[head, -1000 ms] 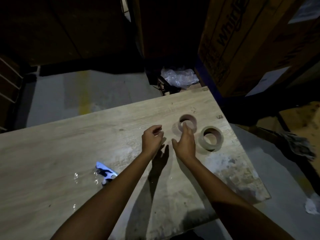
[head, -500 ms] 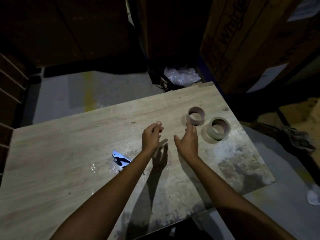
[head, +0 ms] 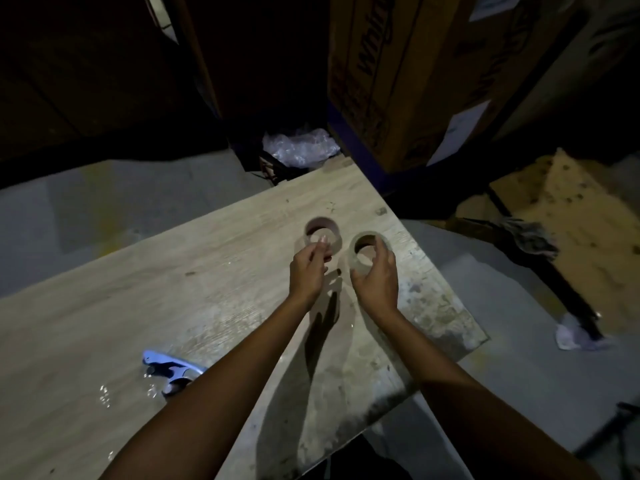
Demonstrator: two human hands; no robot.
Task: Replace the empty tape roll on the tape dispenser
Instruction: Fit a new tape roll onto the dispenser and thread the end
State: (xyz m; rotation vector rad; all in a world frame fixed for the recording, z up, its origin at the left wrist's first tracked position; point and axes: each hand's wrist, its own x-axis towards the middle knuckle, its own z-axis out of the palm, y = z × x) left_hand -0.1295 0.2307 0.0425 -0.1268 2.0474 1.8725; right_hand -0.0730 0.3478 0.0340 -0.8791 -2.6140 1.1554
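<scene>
While both hands reach over the bench (head: 104, 306), the right hand (head: 375, 278) curls around the new tape roll (head: 367, 249), probably to lift it; the left hand (head: 308, 271) pinches at the empty core (head: 322, 228). The blue tape dispenser (head: 171, 368) lies well apart.

Single view, worn on the head, looking forward and steeply down over both forearms onto the bench (head: 194, 306), close enough that the arms run out of the bottom edge. Faces the bench's far right corner, where the left hand (head: 308, 275) and right hand (head: 375, 280) sit near frame centre beside two rolls (head: 367, 251); the near left part, with the dispenser (head: 171, 370), falls low and left. Wide-angle, so takes in floor (head: 114, 202) past the far edge and off the right edge, and dark boxes (head: 398, 81) along the top, bent at the margins.
</scene>
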